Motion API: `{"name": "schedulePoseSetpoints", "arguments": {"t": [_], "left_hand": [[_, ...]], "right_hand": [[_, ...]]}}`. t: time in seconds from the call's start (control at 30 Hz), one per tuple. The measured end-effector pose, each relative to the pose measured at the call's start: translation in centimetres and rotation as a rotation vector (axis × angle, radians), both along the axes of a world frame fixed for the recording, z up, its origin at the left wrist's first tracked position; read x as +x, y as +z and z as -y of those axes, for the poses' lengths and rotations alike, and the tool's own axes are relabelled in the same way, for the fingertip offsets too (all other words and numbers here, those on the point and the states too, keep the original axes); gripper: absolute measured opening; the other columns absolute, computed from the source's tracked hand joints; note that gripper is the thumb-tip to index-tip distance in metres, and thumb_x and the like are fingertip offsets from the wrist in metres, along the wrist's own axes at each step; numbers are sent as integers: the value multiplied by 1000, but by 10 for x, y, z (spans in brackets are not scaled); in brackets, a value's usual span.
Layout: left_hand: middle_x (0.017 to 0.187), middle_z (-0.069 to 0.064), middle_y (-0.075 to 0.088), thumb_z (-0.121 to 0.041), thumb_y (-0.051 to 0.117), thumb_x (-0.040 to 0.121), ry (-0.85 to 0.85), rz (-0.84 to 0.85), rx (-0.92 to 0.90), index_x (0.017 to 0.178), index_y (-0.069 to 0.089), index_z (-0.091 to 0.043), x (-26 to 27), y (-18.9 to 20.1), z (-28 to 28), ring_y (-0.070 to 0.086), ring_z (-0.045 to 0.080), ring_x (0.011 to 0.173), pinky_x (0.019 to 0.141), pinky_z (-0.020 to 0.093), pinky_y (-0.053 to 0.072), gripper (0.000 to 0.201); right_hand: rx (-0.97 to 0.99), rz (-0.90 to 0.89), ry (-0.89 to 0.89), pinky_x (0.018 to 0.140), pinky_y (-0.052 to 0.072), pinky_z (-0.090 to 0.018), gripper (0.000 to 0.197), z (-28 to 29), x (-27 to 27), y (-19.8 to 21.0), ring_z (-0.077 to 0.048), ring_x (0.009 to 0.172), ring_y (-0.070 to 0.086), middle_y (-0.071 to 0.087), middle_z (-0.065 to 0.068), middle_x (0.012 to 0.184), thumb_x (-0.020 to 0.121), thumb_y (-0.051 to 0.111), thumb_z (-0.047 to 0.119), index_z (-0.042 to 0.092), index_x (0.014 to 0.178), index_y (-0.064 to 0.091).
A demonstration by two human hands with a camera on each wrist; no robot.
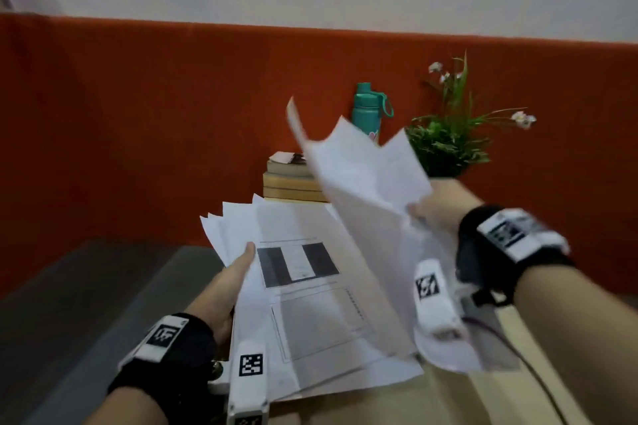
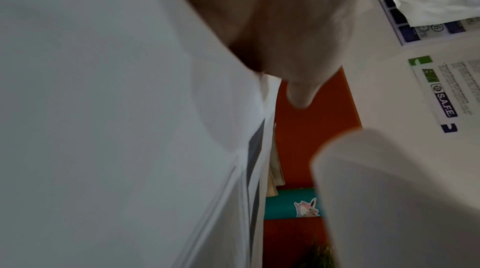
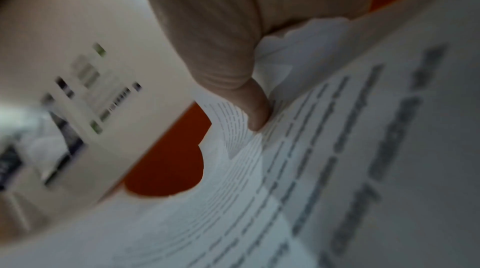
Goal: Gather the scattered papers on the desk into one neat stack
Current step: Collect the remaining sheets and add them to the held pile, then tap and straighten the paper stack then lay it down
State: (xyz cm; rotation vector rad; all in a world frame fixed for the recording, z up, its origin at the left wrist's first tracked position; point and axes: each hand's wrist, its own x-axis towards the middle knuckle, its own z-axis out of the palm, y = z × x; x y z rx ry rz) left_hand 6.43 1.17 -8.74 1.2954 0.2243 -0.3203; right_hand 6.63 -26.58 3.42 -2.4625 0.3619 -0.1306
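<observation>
A fanned bundle of white printed papers [image 1: 303, 290] is held above the wooden desk [image 1: 407, 404]. My left hand [image 1: 228, 283] grips its left edge, thumb on top beside a dark printed block. The bundle [image 2: 116, 128] fills the left wrist view, with my thumb [image 2: 298, 87] on its edge. My right hand [image 1: 435, 207] pinches a second batch of sheets [image 1: 366, 179], lifted and curling upward at the right, blurred. In the right wrist view the thumb [image 3: 249, 108] presses on the printed sheets [image 3: 337, 159].
A stack of books [image 1: 293, 183], a teal bottle [image 1: 367, 110] and a potted plant [image 1: 452, 134] stand at the back of the desk against the orange partition [image 1: 138, 131]. A dark surface [image 1: 86, 304] lies to the left. A cable [image 1: 518, 352] runs from my right wrist.
</observation>
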Motion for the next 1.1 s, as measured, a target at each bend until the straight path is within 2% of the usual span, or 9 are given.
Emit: {"name": "schedulePoseSetpoints", "arguments": {"t": [0.17, 0.27, 0.37, 0.47, 0.57, 0.73, 0.83, 1.0, 1.1], "left_hand": [[117, 13, 73, -63, 43, 90, -45, -16, -187, 114, 73, -24, -1, 6, 2, 65, 37, 113, 107, 54, 39, 55], [121, 10, 71, -47, 53, 92, -113, 45, -153, 122, 67, -23, -3, 8, 4, 65, 33, 114, 105, 52, 42, 41], [124, 14, 69, -19, 76, 77, -189, 112, -70, 130, 59, -12, -3, 2, 2, 66, 34, 111, 94, 47, 53, 57], [122, 17, 69, 0, 72, 72, -210, 215, 27, 127, 58, -5, -2, 5, -2, 69, 33, 106, 80, 37, 59, 58], [115, 18, 72, 3, 74, 72, -176, 294, 47, 114, 66, -3, 3, 29, -7, 72, 30, 98, 82, 37, 59, 43], [112, 12, 74, -6, 74, 69, -188, 453, 129, 116, 67, -10, 11, 81, 1, 70, 30, 105, 97, 48, 50, 47], [109, 3, 76, -3, 75, 78, -113, 609, 182, 111, 70, -15, 16, 107, 21, 72, 20, 101, 94, 42, 53, 35], [108, 1, 74, -10, 80, 75, 111, 782, 214, 119, 67, -11, 26, 141, 45, 71, 12, 97, 89, 32, 55, 47], [107, -2, 74, -17, 85, 66, 228, 814, 162, 119, 67, -14, 28, 144, 58, 72, 13, 98, 86, 32, 56, 56]], "right_hand": [[171, -136, -36, 85, 50, -35, 14, -16, 12, -72, -30, 98, 66, 70, -15, 106, 86, 59, 6, 7, 95, 69], [289, -115, 2, 95, 50, -39, 26, -30, 18, -88, -32, 105, 65, 69, -15, 115, 88, 58, 8, 4, 112, 66], [371, -156, 101, 90, 51, -34, 31, -41, 21, -95, -28, 109, 63, 67, -7, 118, 89, 63, 23, 12, 118, 62], [370, -163, 74, 96, 48, -37, 83, -36, 24, -100, -26, 118, 58, 57, -4, 132, 66, 76, 58, 17, 133, 48], [591, -123, -16, 99, 42, -42, 112, -22, 22, -89, -30, 128, 48, 44, -8, 145, 58, 81, 59, 22, 149, 26], [855, 154, 187, 60, 50, -13, 30, -21, 10, -40, 2, 71, 68, 72, -2, 111, 83, 71, 21, 19, 113, 64], [1005, 457, 193, 50, 52, -11, 23, -28, 6, -10, 4, 57, 69, 69, 0, 92, 88, 63, 2, 9, 110, 62], [786, 763, 172, 68, 53, -14, 21, -21, 2, 27, 2, 84, 69, 73, 8, 99, 80, 74, 26, 26, 100, 67], [748, 836, 133, 66, 52, -12, 17, -19, -1, 27, 1, 85, 68, 72, 14, 92, 77, 77, 32, 29, 91, 67]]}}
